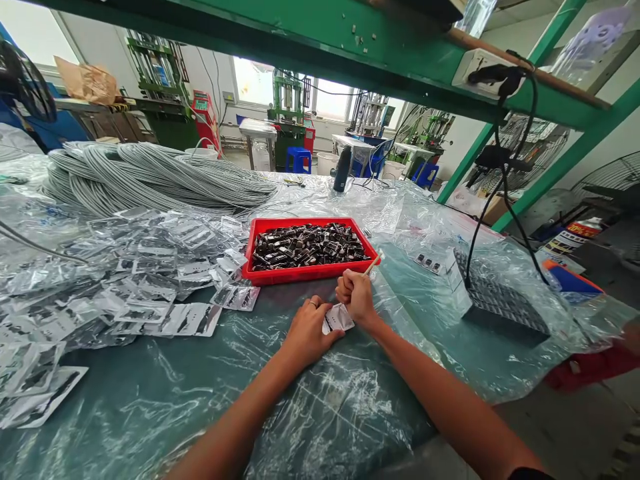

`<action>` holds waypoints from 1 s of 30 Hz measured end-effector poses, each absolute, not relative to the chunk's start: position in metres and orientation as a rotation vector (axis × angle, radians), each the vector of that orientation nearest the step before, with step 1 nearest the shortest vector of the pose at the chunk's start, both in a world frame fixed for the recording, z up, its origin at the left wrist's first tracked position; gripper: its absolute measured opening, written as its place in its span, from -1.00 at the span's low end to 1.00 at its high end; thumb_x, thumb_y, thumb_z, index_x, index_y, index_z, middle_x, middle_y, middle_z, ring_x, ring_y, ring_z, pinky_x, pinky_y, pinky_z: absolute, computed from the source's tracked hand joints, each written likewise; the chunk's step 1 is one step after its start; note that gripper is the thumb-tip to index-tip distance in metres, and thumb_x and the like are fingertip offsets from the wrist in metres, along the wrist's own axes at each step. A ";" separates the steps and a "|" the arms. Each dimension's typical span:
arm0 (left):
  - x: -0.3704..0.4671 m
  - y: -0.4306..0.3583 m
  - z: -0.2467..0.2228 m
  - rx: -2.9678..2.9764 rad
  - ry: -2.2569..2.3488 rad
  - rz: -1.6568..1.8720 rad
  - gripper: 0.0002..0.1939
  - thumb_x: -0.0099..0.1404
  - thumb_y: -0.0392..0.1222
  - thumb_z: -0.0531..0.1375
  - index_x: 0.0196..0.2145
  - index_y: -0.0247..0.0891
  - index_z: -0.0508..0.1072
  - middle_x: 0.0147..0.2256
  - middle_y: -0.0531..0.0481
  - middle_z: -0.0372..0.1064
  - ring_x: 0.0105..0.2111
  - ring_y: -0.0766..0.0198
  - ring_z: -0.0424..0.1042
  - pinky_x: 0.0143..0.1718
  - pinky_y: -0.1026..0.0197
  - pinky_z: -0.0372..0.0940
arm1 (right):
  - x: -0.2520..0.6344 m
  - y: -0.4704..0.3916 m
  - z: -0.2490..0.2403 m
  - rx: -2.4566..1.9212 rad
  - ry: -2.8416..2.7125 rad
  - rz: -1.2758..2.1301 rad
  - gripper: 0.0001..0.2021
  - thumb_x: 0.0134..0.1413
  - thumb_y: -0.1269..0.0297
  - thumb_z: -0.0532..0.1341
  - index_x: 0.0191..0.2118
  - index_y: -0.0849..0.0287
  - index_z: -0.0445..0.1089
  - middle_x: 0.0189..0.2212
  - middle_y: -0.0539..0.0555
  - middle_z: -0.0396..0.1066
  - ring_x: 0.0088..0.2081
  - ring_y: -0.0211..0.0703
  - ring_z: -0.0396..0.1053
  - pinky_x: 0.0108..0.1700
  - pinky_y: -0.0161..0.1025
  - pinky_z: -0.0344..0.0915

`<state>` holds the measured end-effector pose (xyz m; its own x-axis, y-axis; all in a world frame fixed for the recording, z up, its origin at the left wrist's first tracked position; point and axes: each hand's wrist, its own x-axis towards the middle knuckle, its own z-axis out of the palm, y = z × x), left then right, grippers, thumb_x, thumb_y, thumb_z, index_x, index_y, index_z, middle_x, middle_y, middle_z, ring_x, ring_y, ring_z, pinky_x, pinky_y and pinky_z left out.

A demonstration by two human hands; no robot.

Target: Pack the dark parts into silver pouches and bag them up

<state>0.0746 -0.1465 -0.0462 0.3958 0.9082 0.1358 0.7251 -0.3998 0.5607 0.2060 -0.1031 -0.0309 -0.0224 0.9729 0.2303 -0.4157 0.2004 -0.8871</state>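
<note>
My left hand (309,330) is closed on a small white-and-clear packet (339,320) lying on the plastic-covered table, with its thumb along the near edge. Right beside it, my right hand (357,297) is curled in a fist around a thin, pale stick (373,264), whose end points up and away. The fist is at the packet's right side; whether it touches the packet I cannot tell. Just beyond both hands stands a red tray (295,274) heaped with small dark parts with shiny metal bits (310,245).
Many similar packets (185,320) are spread on the left, before a large coil of grey cable (150,177). On the right are a dark patterned box (505,310) and hanging black cables (505,180). A dark bottle (343,170) stands behind the tray; a green beam (300,40) crosses above.
</note>
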 end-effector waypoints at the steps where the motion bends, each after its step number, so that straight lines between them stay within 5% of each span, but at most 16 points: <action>1: 0.075 -0.146 -0.046 2.249 1.407 0.593 -0.47 0.14 -0.05 0.33 0.02 -0.34 0.44 -0.07 -0.20 0.34 -0.02 -0.06 0.34 0.02 -0.03 0.27 | 0.205 -0.102 -0.033 -0.717 -1.057 1.264 -0.57 -0.04 0.12 0.16 -0.71 0.08 -0.09 -0.79 -0.20 -0.18 -0.73 -0.46 -0.27 -0.67 -0.37 -0.29; 10: 0.075 -0.144 -0.051 2.275 1.378 0.646 -0.65 0.15 -0.09 0.30 -0.13 -0.31 0.47 -0.10 -0.20 0.34 -0.08 -0.03 0.36 -0.04 -0.02 0.29 | 0.190 -0.103 -0.039 -0.687 -1.088 1.301 -0.55 -0.06 0.11 0.18 -0.72 0.08 -0.09 -0.79 -0.20 -0.18 -0.72 -0.46 -0.28 -0.65 -0.35 -0.29; 30: 0.074 -0.148 -0.045 2.349 1.483 0.543 -0.69 0.24 -0.07 0.24 -0.11 -0.30 0.46 -0.05 -0.22 0.33 -0.03 -0.04 0.34 0.00 -0.02 0.28 | 0.195 -0.123 -0.039 -0.628 -1.125 1.414 -0.55 -0.06 0.16 0.21 -0.74 0.10 -0.07 -0.79 -0.18 -0.15 -0.71 -0.44 -0.25 -0.63 -0.32 -0.28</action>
